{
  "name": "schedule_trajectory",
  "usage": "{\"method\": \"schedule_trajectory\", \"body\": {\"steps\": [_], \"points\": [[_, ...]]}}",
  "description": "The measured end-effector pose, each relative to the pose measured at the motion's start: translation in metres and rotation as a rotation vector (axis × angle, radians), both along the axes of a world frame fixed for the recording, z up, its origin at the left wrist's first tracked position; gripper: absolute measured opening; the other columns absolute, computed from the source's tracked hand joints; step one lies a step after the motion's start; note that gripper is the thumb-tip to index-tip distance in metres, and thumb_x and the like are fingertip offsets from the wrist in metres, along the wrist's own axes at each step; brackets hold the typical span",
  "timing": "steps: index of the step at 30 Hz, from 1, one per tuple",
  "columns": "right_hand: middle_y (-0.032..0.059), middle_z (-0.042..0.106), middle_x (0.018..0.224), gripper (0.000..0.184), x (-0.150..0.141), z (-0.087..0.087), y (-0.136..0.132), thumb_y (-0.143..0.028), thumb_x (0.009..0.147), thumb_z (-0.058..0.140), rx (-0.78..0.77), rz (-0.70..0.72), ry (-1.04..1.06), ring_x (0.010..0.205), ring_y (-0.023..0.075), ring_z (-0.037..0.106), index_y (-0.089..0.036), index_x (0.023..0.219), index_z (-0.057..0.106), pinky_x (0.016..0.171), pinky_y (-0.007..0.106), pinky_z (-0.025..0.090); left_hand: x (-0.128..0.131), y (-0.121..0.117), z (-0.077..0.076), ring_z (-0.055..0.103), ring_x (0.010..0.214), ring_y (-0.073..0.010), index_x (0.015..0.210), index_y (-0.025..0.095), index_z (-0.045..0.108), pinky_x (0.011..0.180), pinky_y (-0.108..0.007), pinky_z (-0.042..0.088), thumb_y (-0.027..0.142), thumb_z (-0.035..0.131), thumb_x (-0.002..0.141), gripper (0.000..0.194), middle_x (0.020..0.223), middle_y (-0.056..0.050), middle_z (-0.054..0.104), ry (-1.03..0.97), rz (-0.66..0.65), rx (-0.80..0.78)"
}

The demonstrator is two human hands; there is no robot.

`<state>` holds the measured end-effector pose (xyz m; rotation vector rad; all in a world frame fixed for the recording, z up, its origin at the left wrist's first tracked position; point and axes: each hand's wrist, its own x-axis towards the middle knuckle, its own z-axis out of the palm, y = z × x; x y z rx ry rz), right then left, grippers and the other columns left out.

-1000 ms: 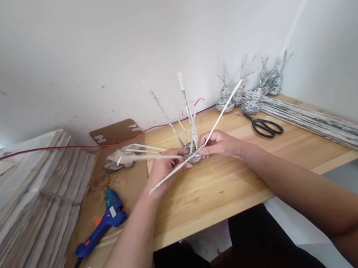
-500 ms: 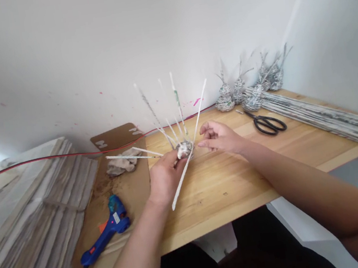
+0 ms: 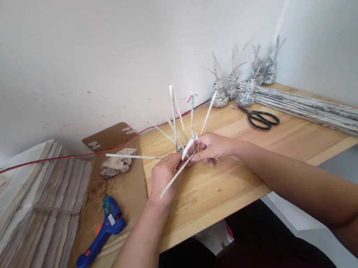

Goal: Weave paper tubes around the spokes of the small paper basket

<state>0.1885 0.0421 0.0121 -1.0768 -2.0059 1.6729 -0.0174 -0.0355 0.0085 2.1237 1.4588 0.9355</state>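
Observation:
A small woven piece of rolled-paper sticks (image 3: pixel 186 149) is between my hands over the wooden table, with several pale sticks fanning up and out of it. My left hand (image 3: pixel 164 172) is closed around its left side. On its right side, my right hand (image 3: pixel 209 148) pinches one of the paper sticks, which looks bent over at the middle of the piece. One long stick (image 3: pixel 175 177) points toward me across my left wrist. My fingers hide much of the woven base.
Left are a blue glue gun (image 3: pixel 102 236) on cardboard, a crumpled cloth (image 3: pixel 117 162) and stacked newspapers (image 3: pixel 41 228). On the right lie black scissors (image 3: pixel 261 118), a bundle of paper rolls (image 3: pixel 318 114) and several woven paper figures (image 3: pixel 220 93). A red-black cable (image 3: pixel 67 157) runs along the wall.
My right hand has moved left from beside the piece and now grips a stick on it. The woven piece and its sticks have turned. The view has shifted slightly.

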Motion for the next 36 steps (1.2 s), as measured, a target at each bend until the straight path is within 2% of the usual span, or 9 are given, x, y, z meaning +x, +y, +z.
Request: {"method": "schedule_trajectory", "body": {"steps": [6,8,13,19,24,28,31,34,36], "points": [[-0.0072,0.06,0.05,0.045,-0.004,0.001,-0.003,-0.04,0.07,0.083,-0.112,0.056,0.029,0.038,0.0107,0.06,-0.018,0.102,0.062,0.032,0.015,0.033,-0.001,0.005,-0.006,0.064,0.074,-0.0163,0.087,0.023,0.072,0.067,-0.025,0.045,0.031,0.07,0.083,0.01,0.079,0.001,0.072,-0.078,0.062,-0.014],[-0.0075,0.059,0.05,0.044,-0.006,-0.001,-0.004,-0.04,0.069,0.084,-0.112,0.023,0.073,0.037,0.0099,0.058,-0.017,0.1,0.062,0.032,0.015,0.033,-0.001,0.007,-0.008,0.063,0.069,-0.0147,0.083,0.021,0.071,0.065,-0.024,0.045,0.033,0.071,0.082,0.012,0.074,0.002,0.071,-0.12,0.069,-0.033],[-0.0078,0.057,0.048,0.038,-0.011,-0.003,-0.007,-0.037,0.07,0.083,-0.035,-0.018,0.118,0.038,0.008,0.054,-0.015,0.094,0.064,0.035,0.017,0.041,-0.004,0.01,-0.01,0.059,0.061,-0.0122,0.078,0.019,0.07,0.059,-0.022,0.042,0.04,0.073,0.079,0.022,0.066,0.002,0.068,-0.149,0.11,-0.082],[-0.0065,0.058,0.048,0.031,-0.014,-0.006,-0.008,-0.036,0.072,0.079,0.072,-0.013,0.116,0.038,0.0087,0.052,-0.015,0.088,0.063,0.037,0.02,0.047,-0.011,0.015,-0.015,0.061,0.064,-0.0139,0.081,0.017,0.072,0.06,-0.023,0.043,0.043,0.072,0.079,0.026,0.071,-0.001,0.07,-0.199,0.032,-0.152],[-0.0075,0.055,0.048,0.03,-0.013,-0.007,-0.008,-0.037,0.074,0.076,0.098,-0.024,0.089,0.037,0.0096,0.052,-0.016,0.09,0.062,0.036,0.02,0.043,-0.012,0.014,-0.011,0.062,0.069,-0.0144,0.079,0.018,0.074,0.064,-0.024,0.044,0.038,0.073,0.081,0.02,0.077,-0.002,0.07,-0.149,0.033,-0.026],[-0.0098,0.045,0.046,0.024,-0.01,-0.004,-0.009,-0.031,0.075,0.073,0.266,-0.017,0.064,0.038,0.0071,0.045,-0.014,0.091,0.065,0.04,0.02,0.031,-0.006,0.011,-0.008,0.061,0.067,-0.0136,0.078,0.019,0.074,0.064,-0.024,0.044,0.032,0.073,0.082,0.014,0.074,-0.001,0.068,-0.078,0.054,0.044],[-0.0094,0.042,0.049,0.018,-0.007,-0.002,-0.011,-0.022,0.076,0.066,0.383,0.0,0.113,0.045,0.0061,0.039,-0.013,0.091,0.067,0.047,0.021,0.028,-0.002,0.008,-0.008,0.063,0.073,-0.0148,0.079,0.02,0.073,0.068,-0.025,0.045,0.026,0.072,0.082,0.007,0.078,-0.002,0.069,-0.064,0.052,0.069],[-0.008,0.04,0.051,0.015,-0.008,-0.002,-0.012,-0.025,0.078,0.067,0.451,-0.047,0.13,0.048,0.0064,0.035,-0.013,0.087,0.07,0.048,0.022,0.025,0.0,0.008,-0.008,0.064,0.079,-0.0164,0.082,0.02,0.074,0.073,-0.026,0.047,0.024,0.071,0.083,0.005,0.084,-0.003,0.07,-0.061,0.025,0.085],[-0.0053,0.045,0.056,0.016,-0.011,-0.003,-0.012,-0.029,0.078,0.071,0.545,-0.094,0.148,0.05,0.0068,0.037,-0.013,0.081,0.072,0.049,0.022,0.027,0.0,0.008,-0.009,0.065,0.081,-0.0169,0.087,0.021,0.075,0.075,-0.027,0.047,0.025,0.069,0.085,0.008,0.087,-0.003,0.071,-0.049,0.007,0.091]]}}
